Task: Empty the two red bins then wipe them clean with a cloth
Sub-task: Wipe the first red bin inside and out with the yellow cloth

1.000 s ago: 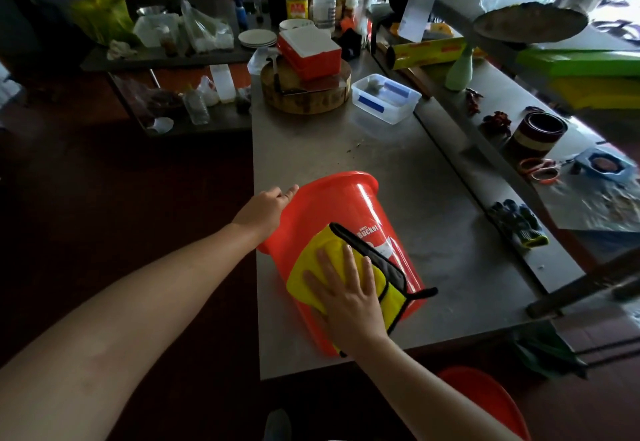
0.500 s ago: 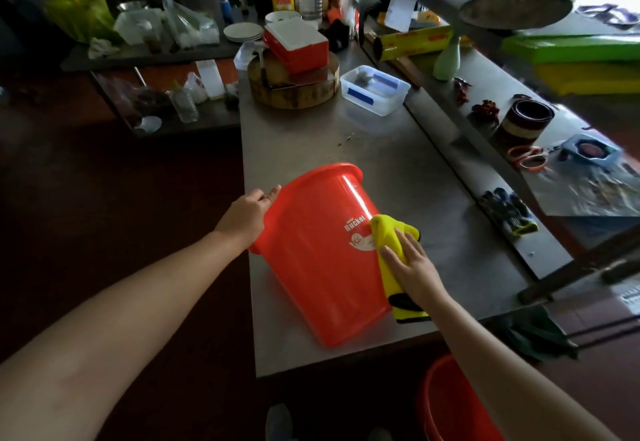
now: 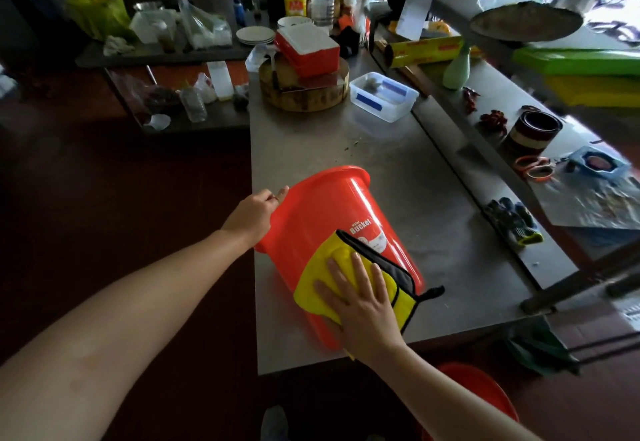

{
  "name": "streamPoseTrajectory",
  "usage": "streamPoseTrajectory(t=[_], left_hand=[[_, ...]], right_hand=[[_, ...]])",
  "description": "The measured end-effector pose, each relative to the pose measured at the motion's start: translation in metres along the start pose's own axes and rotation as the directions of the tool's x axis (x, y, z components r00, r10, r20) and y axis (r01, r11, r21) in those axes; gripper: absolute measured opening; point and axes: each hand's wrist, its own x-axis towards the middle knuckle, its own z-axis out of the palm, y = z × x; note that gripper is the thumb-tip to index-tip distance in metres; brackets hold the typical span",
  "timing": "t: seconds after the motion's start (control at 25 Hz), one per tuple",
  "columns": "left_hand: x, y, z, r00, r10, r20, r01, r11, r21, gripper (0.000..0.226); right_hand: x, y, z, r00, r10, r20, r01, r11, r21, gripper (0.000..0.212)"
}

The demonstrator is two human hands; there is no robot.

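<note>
cluttered kitchen, steel table w/ the red bin tipped on its side near the 6 o'clock edge, mouth toward 11. left hand grip is curled on the rim. right hand is flat n open, pressing the yellow cloth on the wall. other red bin sits on the floor at 5. risk imo: a hard push rolls it off the edge.

Support: long grey stainless-steel table, running away from the viewer.
Near end: red plastic bucket, lying tilted on its side, rim toward the far end, base close to the near edge.
Middle: a few small dark crumbs.
Far end: round wooden chopping block; just beside it on the right, clear rectangular plastic tub with blue strips.
Right-hand strip: dark knitted gloves with yellow cuff.
</note>
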Motion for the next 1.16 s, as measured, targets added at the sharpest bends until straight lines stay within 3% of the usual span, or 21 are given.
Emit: streamPoseTrajectory(t=[0.4, 0.72, 0.96, 1.16], left_hand=[[-0.002, -0.016, -0.002, 0.999, 0.012, 0.045, -0.003, 0.979, -0.204, 0.050], [-0.030, -0.037, 0.003, 0.997, 0.072, 0.019, -0.069, 0.986, -0.152, 0.063], [-0.015, -0.009, -0.010, 0.983, 0.075, -0.169, -0.115, 0.965, -0.237, 0.048], [0.039, 0.044, -0.011, 0.980, -0.175, -0.095, 0.113, 0.883, -0.456, 0.040]], right_hand=[[0.156, -0.017, -0.027, 0.967, 0.205, 0.149, -0.213, 0.976, 0.041, 0.069], [0.052, 0.007, -0.010, 0.977, 0.215, -0.001, -0.215, 0.973, 0.087, 0.067], [0.020, 0.007, -0.015, 0.974, 0.226, 0.025, -0.227, 0.967, 0.111, 0.068], [0.041, -0.004, -0.020, 0.969, 0.229, 0.094, -0.238, 0.965, 0.107, 0.068]])
